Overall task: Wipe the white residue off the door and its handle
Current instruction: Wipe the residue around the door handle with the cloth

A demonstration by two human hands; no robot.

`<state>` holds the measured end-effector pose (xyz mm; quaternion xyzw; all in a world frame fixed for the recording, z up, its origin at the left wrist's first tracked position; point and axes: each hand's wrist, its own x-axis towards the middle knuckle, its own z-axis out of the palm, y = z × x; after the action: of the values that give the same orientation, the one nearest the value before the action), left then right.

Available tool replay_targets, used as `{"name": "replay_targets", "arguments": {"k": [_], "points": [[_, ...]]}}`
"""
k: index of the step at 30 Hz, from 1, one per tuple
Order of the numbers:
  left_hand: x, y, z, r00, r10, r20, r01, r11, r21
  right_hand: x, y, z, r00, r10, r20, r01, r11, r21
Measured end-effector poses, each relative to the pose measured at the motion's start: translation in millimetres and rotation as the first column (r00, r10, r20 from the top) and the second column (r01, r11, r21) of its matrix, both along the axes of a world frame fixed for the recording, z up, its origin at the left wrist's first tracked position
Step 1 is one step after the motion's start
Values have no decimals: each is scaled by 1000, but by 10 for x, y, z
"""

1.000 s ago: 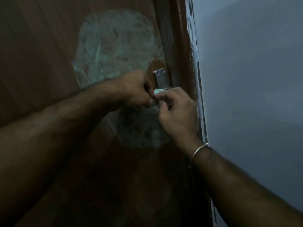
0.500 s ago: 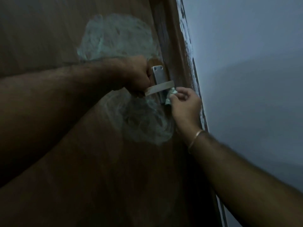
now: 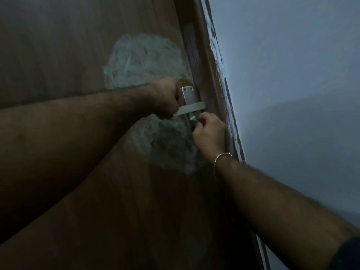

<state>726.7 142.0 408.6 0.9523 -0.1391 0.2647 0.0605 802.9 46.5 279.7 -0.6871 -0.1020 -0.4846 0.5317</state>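
Nearest the camera, two bare forearms reach up from the lower edge toward the door (image 3: 81, 45), the right wrist wearing a thin bangle (image 3: 222, 155). The right hand (image 3: 209, 133) has its fingers curled tight on a small pale cloth (image 3: 193, 118), pressing it against the lower part of the metal backplate (image 3: 188, 95) just under the handle (image 3: 191, 109). At about ten o'clock from it, the left hand (image 3: 165, 100) is wrapped round the free end of that handle, fingers clamped on the lever, which looks steadied for the wiping. Beyond the hands, the white residue (image 3: 144, 61) lies in a broad smeared patch at twelve o'clock of the handle, and a second, thinner patch spreads at six o'clock, below the right hand. Judging by this, the lever looks mostly clean, but both door patches remain, so most of the job is left. Farthest right, the door frame (image 3: 220, 78) carries flaky white marks beside the grey wall (image 3: 292, 75).
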Motion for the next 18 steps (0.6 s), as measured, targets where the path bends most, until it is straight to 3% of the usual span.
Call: {"name": "replay_targets", "arguments": {"k": [3, 6, 8, 11, 18], "points": [[-8, 33, -33, 1000, -19, -19, 18, 996, -84, -80, -331, 287, 988, -35, -148, 14, 990, -137], [-12, 91, -70, 998, -43, -39, 37, 988, -148, -205, -542, 584, 983, -178, 41, 179, 983, -34], [3, 115, -80, 998, -54, -42, 46, 983, -178, -205, -545, 803, 978, -168, 126, 183, 976, -118], [30, 111, -92, 997, -65, -39, 54, 968, -244, -73, -376, 1039, 989, -145, -27, 121, 902, -415], [0, 124, -104, 995, -90, -41, 74, 951, -301, 18, -355, 1119, 979, -190, -79, 122, 846, -520]]}}
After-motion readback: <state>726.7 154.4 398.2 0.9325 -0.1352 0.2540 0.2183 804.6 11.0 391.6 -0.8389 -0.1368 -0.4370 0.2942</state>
